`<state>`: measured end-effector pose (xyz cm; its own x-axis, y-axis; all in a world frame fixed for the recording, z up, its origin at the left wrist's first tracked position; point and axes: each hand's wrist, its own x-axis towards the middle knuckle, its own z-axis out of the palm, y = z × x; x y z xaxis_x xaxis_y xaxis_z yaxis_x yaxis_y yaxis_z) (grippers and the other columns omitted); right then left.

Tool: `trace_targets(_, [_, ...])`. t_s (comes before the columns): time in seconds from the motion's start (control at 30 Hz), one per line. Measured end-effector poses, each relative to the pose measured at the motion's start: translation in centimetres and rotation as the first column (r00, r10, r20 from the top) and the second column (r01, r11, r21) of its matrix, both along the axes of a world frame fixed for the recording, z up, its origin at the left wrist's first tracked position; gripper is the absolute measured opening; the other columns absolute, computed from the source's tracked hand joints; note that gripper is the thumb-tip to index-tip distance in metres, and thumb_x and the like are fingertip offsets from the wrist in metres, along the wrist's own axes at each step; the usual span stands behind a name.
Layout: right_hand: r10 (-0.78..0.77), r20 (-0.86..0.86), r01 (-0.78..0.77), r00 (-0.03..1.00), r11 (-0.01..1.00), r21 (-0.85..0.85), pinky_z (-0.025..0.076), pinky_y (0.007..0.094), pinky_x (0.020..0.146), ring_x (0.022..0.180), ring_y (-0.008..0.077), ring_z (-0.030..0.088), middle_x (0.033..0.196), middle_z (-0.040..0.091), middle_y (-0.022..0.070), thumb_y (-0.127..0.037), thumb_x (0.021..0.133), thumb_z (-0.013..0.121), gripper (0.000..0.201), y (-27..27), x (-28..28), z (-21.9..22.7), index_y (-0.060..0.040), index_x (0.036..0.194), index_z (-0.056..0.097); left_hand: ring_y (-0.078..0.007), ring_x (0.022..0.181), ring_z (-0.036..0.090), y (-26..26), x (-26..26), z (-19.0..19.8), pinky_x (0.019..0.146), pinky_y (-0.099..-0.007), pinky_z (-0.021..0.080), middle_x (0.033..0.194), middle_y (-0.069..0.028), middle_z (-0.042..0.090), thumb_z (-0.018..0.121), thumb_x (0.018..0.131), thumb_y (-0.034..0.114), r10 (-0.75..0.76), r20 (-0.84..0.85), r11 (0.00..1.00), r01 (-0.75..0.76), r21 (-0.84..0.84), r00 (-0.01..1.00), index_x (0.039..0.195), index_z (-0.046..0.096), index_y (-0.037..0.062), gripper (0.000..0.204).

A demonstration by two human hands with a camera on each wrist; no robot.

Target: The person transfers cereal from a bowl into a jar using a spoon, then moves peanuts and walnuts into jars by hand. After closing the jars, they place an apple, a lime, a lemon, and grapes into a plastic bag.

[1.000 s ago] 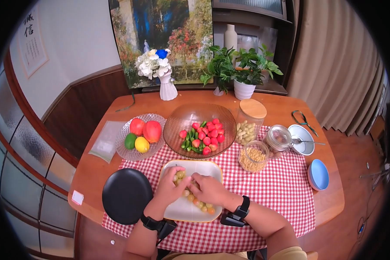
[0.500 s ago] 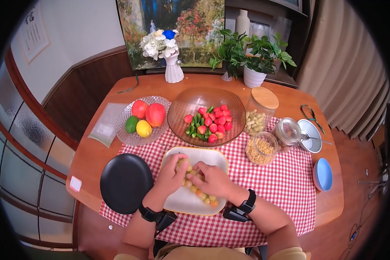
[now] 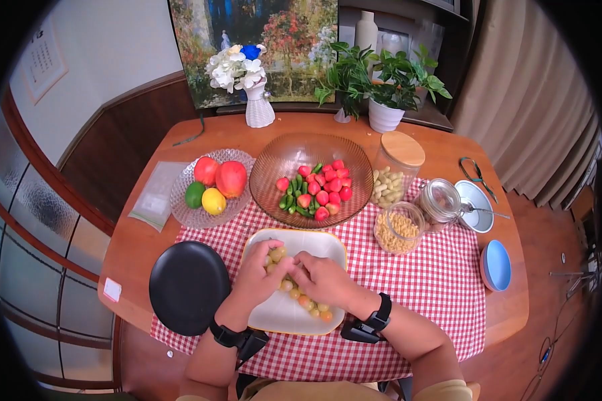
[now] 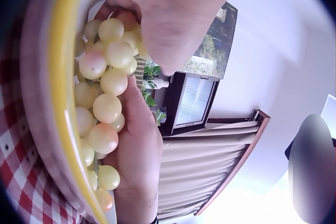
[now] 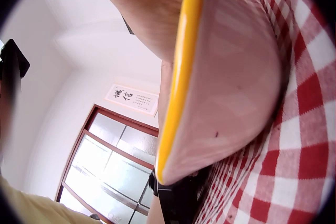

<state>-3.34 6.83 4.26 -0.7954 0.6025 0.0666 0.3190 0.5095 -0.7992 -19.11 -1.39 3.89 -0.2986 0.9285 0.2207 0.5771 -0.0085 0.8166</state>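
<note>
A bunch of pale yellow-green grapes (image 3: 306,302), some tinged orange, lies in a white rectangular dish (image 3: 331,257) with a yellow rim. My left hand (image 3: 259,275) holds the upper end of the bunch, its thumb and fingers around the grapes. From the other side my right hand (image 3: 324,281) bends its thumb and fingertips in on the same bunch, close to the left thumb. In the left wrist view the grapes (image 4: 107,107) hang along the dish rim between the two hands. The right wrist view shows mostly the dish's outer wall (image 5: 226,87), which hides the grapes.
A black plate (image 3: 188,287) lies left of the dish. Behind are a glass plate (image 3: 180,200) of fruit, a large amber bowl (image 3: 267,160) with radishes and green peppers, and a wooden-lidded jar (image 3: 403,150). Jars of nuts, a metal bowl (image 3: 481,217) and a blue bowl (image 3: 496,266) stand right.
The right thumb and fingers opened slightly, then came back in beside the left thumb at the grapes. The head view shifted a little; the dish stays on the cloth.
</note>
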Motion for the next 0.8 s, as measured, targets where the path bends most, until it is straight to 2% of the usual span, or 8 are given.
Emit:
trace_targets(0.1, [0.039, 0.053, -0.04, 0.998, 0.999, 0.013, 0.049, 0.0427, 0.06, 0.066, 0.0343, 0.064, 0.07, 0.062, 0.0185, -0.041, 0.086, 0.059, 0.043, -0.5, 0.7, 1.5, -0.0003, 0.1, 0.052, -0.0297, 0.101, 0.054, -0.1, 0.3, 0.3, 0.088, -0.0376, 0.043, 0.107, -0.0167, 0.056, 0.065, 0.084, 0.02, 0.015, -0.044, 1.0, -0.015, -0.007, 0.999, 0.112, 0.051, 0.0007, 0.037])
trace_targets(0.17, [-0.037, 0.258, -0.026, 0.965, 0.971, 0.238, 0.05, 0.0435, 0.06, 0.067, 0.0361, 0.064, 0.069, 0.062, 0.0198, -0.048, 0.086, 0.056, 0.051, -1.1, 1.0, 2.6, 0.0006, 0.098, 0.053, -0.03, 0.102, 0.054, 0.3, -0.3, -0.8, 0.088, -0.0378, 0.043, 0.108, -0.0168, 0.055, 0.066, 0.083, 0.021, 0.021, -0.065, 0.998, -0.018, 0.054, 0.998, 0.113, 0.051, 0.0004, 0.04])
trace_targets(0.27, [0.041, 0.403, -0.134, 0.914, 0.97, 0.204, 0.05, 0.0444, 0.061, 0.067, 0.0368, 0.063, 0.071, 0.063, 0.0207, -0.054, 0.084, 0.056, 0.058, -1.2, 1.2, 3.4, 0.0025, 0.097, 0.053, -0.0305, 0.103, 0.053, 0.2, -0.4, -1.1, 0.089, -0.0381, 0.043, 0.109, -0.0166, 0.055, 0.07, 0.08, 0.022, 0.021, -0.048, 0.995, -0.016, 0.096, 0.999, 0.114, 0.05, -0.0002, 0.045])
trace_targets(0.5, [0.131, 0.409, -0.161, 0.903, 0.986, 0.038, 0.049, 0.0447, 0.069, 0.075, 0.0366, 0.063, 0.078, 0.063, 0.0216, -0.05, 0.081, 0.06, 0.057, -0.6, 1.5, 3.0, 0.0042, 0.096, 0.053, -0.03, 0.105, 0.053, 0.1, 0.1, -0.3, 0.091, -0.0377, 0.043, 0.111, -0.0168, 0.055, 0.073, 0.078, 0.023, 0.004, 0.009, 1.0, -0.004, 0.031, 1.0, 0.116, 0.05, 0.0011, 0.05])
trace_targets(0.57, [0.248, 0.382, -0.298, 0.89, 0.952, 0.076, 0.049, 0.0441, 0.066, 0.073, 0.0382, 0.063, 0.077, 0.063, 0.0221, -0.053, 0.077, 0.065, 0.065, -0.3, 2.0, 3.4, 0.0044, 0.104, 0.05, -0.0298, 0.106, 0.052, 0.0, 0.0, 0.1, 0.091, -0.0374, 0.043, 0.112, -0.0166, 0.054, 0.072, 0.078, 0.023, -0.004, -0.014, 1.0, 0.004, 0.02, 1.0, 0.117, 0.05, 0.0013, 0.05])
trace_targets(0.63, [0.275, 0.409, -0.327, 0.87, 0.943, 0.062, 0.049, 0.0438, 0.068, 0.076, 0.0374, 0.063, 0.078, 0.063, 0.0215, -0.047, 0.076, 0.067, 0.062, -0.3, 2.0, 3.7, 0.0049, 0.105, 0.049, -0.0296, 0.107, 0.052, -0.1, 0.0, 0.2, 0.092, -0.0371, 0.043, 0.112, -0.0165, 0.054, 0.072, 0.078, 0.024, -0.006, -0.043, 1.0, 0.007, 0.012, 0.999, 0.118, 0.05, 0.0016, 0.051])
trace_targets(0.73, [0.299, 0.447, -0.338, 0.843, 0.941, 0.009, 0.049, 0.0437, 0.07, 0.079, 0.0374, 0.063, 0.08, 0.063, 0.0223, -0.042, 0.074, 0.07, 0.063, -0.1, 1.8, 4.0, 0.0055, 0.109, 0.047, -0.028, 0.106, 0.054, 0.1, -0.3, -1.0, 0.092, -0.0358, 0.042, 0.111, -0.0162, 0.056, 0.065, 0.085, 0.023, -0.037, 0.011, 0.996, 0.036, 0.081, 0.999, 0.12, 0.051, 0.0001, 0.044])
trace_targets(0.8, [0.303, 0.457, -0.327, 0.836, 0.945, -0.029, 0.049, 0.0437, 0.071, 0.079, 0.0383, 0.063, 0.08, 0.063, 0.0238, -0.042, 0.073, 0.071, 0.066, 0.0, 1.9, 3.9, 0.0056, 0.111, 0.046, -0.0225, 0.104, 0.056, 0.4, -0.8, -1.8, 0.092, -0.0334, 0.043, 0.111, -0.0145, 0.059, 0.056, 0.092, 0.02, 0.022, 0.329, 0.998, -0.041, 0.052, 0.944, 0.122, 0.053, -0.0014, 0.037])
